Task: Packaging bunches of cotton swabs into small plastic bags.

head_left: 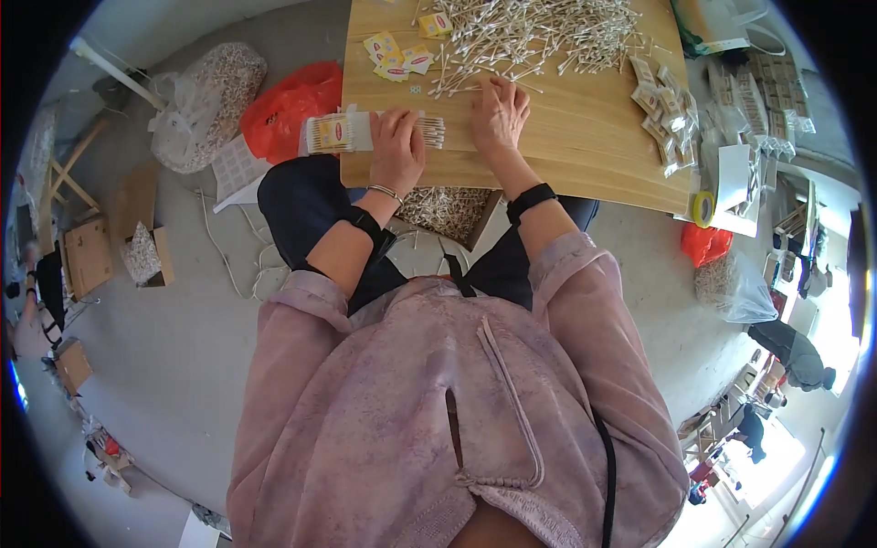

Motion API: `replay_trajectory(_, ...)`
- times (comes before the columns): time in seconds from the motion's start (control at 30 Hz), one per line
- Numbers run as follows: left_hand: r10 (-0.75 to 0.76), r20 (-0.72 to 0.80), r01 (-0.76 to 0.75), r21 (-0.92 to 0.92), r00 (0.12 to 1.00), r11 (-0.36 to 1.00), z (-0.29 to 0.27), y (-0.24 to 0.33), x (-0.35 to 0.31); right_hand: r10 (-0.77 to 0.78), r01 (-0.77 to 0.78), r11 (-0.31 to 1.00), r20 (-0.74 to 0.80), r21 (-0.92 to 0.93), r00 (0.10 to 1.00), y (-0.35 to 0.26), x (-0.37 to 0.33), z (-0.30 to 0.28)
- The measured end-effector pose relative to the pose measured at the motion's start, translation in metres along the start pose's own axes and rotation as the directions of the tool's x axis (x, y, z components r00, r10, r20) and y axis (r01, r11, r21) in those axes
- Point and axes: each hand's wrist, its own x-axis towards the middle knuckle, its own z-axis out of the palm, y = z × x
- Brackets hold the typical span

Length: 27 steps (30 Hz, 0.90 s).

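My left hand (398,146) is closed over a flat clear pack of cotton swabs (332,135) near the table's front left edge. The pack has a yellow label, and swab ends show beyond my fingers on the right. My palm hides its middle. To the right, my right hand (501,114) rests palm down with its fingers a little apart, fingertips at the near edge of a loose heap of cotton swabs (548,36). No swab shows clearly between those fingers. Several yellow and white cards (391,57) lie left of the heap.
Filled small packs (661,114) are piled on the wooden table (575,146) at right. A roll of yellow tape (702,208) sits by its right corner. Below the front edge is an open box of swabs (445,215). A red bag (290,108) and a swab-filled clear bag (208,105) stand left.
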Motion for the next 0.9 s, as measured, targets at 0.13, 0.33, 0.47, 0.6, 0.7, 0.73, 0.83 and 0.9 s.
replay_trajectory(0.13,0.021,0.026,-0.022,0.034,0.999,0.999,0.001,-0.001,-0.002,-0.047,0.05,0.997,0.065,-0.05,0.997,0.005,0.0,-0.003)
replay_trajectory(0.33,0.002,0.027,-0.002,0.027,1.0,1.0,0.0,0.001,-0.001,-0.147,0.149,0.988,0.057,-0.037,0.987,-0.008,-0.01,0.002)
replay_trajectory(0.47,-0.106,-0.032,0.102,-0.094,0.994,0.99,-0.001,0.004,0.0,-0.216,0.209,0.976,0.14,0.062,0.966,-0.027,-0.015,0.008)
replay_trajectory(0.6,-0.17,0.003,0.168,-0.174,0.985,0.97,-0.003,0.002,0.0,-0.118,0.118,0.945,-0.018,0.305,0.993,-0.026,-0.017,0.006)
replay_trajectory(0.7,-0.109,0.011,0.109,-0.145,0.994,0.983,-0.005,-0.003,-0.001,0.133,-0.106,0.858,-0.017,0.502,0.991,-0.021,-0.021,0.002)
replay_trajectory(0.73,-0.102,0.024,0.104,-0.125,0.995,0.987,-0.005,-0.003,-0.001,0.134,-0.107,0.859,-0.017,0.501,0.991,-0.02,-0.023,0.002)
replay_trajectory(0.83,-0.082,0.032,0.085,-0.113,0.996,0.99,-0.005,-0.002,-0.001,0.045,-0.017,0.882,-0.049,0.471,0.998,-0.021,-0.03,0.007)
replay_trajectory(0.9,-0.066,0.027,0.069,-0.125,0.997,0.99,-0.004,0.001,0.001,0.018,0.012,0.782,-0.042,0.623,0.999,-0.022,-0.031,0.016)
